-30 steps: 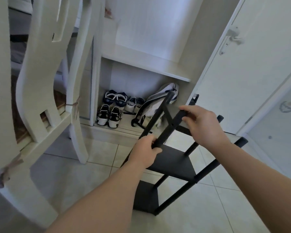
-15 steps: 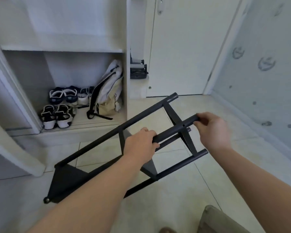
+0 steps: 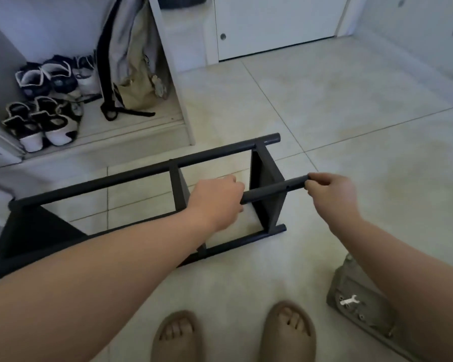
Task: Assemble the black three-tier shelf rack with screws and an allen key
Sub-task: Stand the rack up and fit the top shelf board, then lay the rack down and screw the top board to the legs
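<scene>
Fingers (image 3: 318, 178) of the right hand (image 3: 330, 194) pinch the free end of the upper pole (image 3: 267, 192) of the black rack (image 3: 131, 176). The left hand (image 3: 217, 199), just beside them, curls round the same pole. The rack is turned on its side at the tiled floor (image 3: 351, 113) — its shelf panels on edge, extending left of the fingers. Near the right forearm, a grey pad (image 3: 351, 278) carries a small white tool (image 3: 348, 300).

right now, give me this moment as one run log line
rack: lying on its side | left hand: grips upper pole | right hand: pinches its end | floor: pale tile
</scene>
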The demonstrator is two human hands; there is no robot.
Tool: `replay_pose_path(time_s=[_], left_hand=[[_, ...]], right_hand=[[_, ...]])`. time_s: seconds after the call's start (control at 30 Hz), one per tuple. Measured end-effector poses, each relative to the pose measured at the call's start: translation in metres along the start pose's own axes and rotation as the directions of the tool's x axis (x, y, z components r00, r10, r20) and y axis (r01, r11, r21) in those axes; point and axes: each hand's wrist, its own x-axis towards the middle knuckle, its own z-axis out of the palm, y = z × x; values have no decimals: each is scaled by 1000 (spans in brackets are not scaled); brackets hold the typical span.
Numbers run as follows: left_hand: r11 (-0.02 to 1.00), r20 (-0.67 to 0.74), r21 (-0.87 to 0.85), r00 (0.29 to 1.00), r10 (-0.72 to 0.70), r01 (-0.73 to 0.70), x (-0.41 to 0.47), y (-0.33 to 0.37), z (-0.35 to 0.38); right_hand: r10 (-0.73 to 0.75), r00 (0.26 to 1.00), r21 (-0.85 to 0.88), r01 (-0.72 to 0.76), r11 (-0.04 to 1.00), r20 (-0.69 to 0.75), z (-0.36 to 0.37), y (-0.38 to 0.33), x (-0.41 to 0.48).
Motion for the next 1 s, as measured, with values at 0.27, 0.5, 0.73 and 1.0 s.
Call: replay_pose_path(time_s=[0.27,0.5,0.73,1.0], left_hand=[[997,-25,-20,997,-71,71,-5,-40,18],[995,-20,-29,996,-91,90,-32,-31,16],[978,-76,-32,976,206,-208,-56,36,7],[901,162,-104,887,433,-421,-54,123,28]], right_hand=[[-30,997,15,29,999,74,43,-17,12],[-59,961,-234,125,964,271,12,-22,-25],[-97,900,-567,347,747,424,-69,6,-79],[54,909,-720,290,631,413,-147,92,-93]])
